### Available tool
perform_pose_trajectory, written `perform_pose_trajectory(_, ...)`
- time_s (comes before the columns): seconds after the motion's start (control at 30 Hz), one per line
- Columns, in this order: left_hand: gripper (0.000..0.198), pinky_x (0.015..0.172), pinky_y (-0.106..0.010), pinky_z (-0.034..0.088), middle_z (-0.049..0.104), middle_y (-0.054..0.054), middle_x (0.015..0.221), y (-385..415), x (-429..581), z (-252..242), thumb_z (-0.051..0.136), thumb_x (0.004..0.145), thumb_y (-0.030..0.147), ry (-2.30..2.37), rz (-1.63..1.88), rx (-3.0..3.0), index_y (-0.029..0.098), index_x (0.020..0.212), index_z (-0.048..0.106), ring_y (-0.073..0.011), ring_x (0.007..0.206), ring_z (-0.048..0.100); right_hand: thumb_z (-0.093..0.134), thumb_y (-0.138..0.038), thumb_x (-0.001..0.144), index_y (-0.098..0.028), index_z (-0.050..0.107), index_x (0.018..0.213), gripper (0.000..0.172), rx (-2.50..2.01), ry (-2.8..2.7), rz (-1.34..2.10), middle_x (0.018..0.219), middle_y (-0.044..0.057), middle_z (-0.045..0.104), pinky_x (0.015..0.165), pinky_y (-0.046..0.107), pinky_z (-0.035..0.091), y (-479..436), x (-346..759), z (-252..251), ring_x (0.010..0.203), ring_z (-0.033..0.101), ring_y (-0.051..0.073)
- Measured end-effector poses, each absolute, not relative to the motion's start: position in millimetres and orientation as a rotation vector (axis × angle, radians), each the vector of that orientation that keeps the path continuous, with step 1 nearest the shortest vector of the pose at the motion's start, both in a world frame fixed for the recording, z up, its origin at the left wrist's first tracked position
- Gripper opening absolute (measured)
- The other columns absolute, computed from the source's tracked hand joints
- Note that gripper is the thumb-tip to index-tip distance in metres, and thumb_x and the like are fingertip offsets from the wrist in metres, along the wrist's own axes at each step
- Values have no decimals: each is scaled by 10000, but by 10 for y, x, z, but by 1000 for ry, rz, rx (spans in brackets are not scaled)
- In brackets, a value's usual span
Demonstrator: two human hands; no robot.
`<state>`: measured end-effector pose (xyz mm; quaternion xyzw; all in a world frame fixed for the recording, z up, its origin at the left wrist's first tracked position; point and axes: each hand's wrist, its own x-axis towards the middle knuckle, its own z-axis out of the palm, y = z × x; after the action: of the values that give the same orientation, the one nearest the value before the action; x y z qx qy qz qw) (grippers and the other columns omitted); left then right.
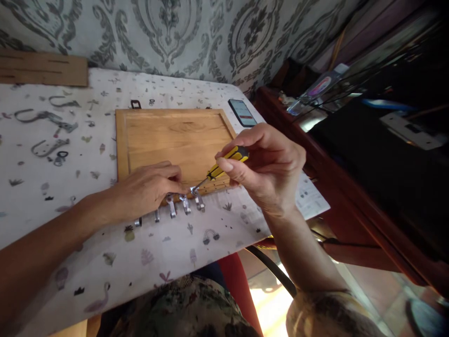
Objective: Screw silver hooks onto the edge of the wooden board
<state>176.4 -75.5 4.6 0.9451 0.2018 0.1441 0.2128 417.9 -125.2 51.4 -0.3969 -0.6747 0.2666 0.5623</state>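
Observation:
A framed wooden panel (175,140) lies flat on the cloth, with several shiny metal hooks (199,200) along its near edge. My left hand (150,187) rests over that edge, its fingers bent and close together, the fingertips against one metal hook; the thumb is partly hidden. Between the thumb and fingers of my right hand (266,164) is a small yellow and black screwdriver (224,164). It slants down to the left, its tip meeting the rightmost hook. Whether a screw sits under the tip is too small to tell.
Loose curved metal hooks (49,147) lie on the patterned tablecloth (87,187) at left. Brown cardboard (44,69) lies at the far left corner. A phone (242,113) is beyond the panel. Dark wooden furniture (351,201) with a plastic bottle (317,89) stands at right.

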Motion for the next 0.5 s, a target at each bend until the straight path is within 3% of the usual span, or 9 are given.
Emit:
perform_pose_trajectory(0.27,351,729,-289,407,646,-36,967,-747,1765,49,534,1029,114,576,352,2582,282,1113,831,-186,899,608,845,-441,879,-351,813,1053,199,-942,-1647,789,933,-3,828,414,301,576,-1282,4278,549,630,724,183)
perform_pose_trajectory(0.4,327,714,-297,395,636,-35,944,-758,1771,36,544,1037,135,577,384,2582,280,1073,835,-192,894,605,880,-432,861,-326,792,936,157,-936,-1646,661,894,-26,806,377,270,529,-1264,4235,522,513,637,124)
perform_pose_trajectory(0.5,310,735,-308,410,647,-42,969,-763,1771,50,542,1052,173,566,364,2576,273,1065,835,-199,919,618,936,-483,787,-292,710,813,296,-973,-1642,577,782,-12,748,435,282,556,-1236,4168,503,507,589,122)
